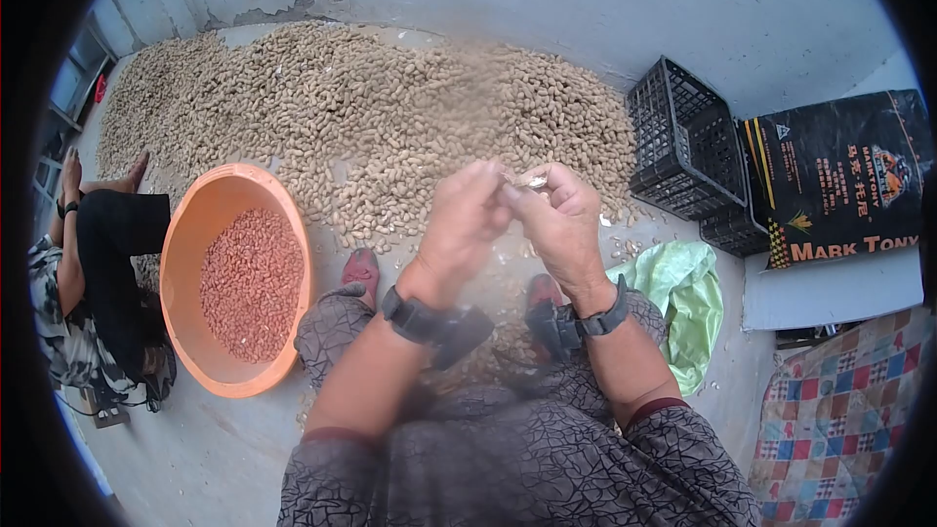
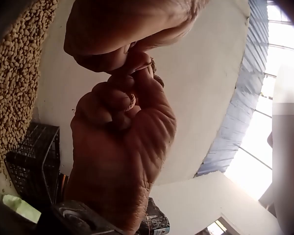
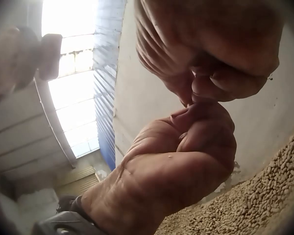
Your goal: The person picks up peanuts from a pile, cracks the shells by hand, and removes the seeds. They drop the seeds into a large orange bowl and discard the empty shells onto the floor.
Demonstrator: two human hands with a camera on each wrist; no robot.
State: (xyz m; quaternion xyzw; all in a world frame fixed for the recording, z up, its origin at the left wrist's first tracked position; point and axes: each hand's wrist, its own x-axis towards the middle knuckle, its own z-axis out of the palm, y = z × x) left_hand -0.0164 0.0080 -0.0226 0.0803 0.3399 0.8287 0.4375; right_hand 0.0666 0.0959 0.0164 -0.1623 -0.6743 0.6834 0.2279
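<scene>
Both hands meet in front of the body, fingertips together. My right hand [image 1: 563, 224] pinches a cracked peanut shell [image 1: 532, 182] between thumb and forefinger, its other fingers curled in. In the left wrist view a second bit of peanut [image 2: 133, 102] shows among the right hand's curled fingers. My left hand [image 1: 463, 220], blurred, has its fingertips at the same peanut from the other side. In the right wrist view the left hand's thumb and fingers [image 3: 206, 129] are bent together against the right fingertips, hiding the peanut there.
A large heap of unshelled peanuts [image 1: 381, 107] lies along the wall. An orange basin [image 1: 174, 263] holds shelled red peanuts [image 1: 252, 283]. To the right are black crates [image 1: 683, 141], a black printed sack [image 1: 844, 176] and a green bag [image 1: 688, 307]. Another person [image 1: 88, 273] sits at far left.
</scene>
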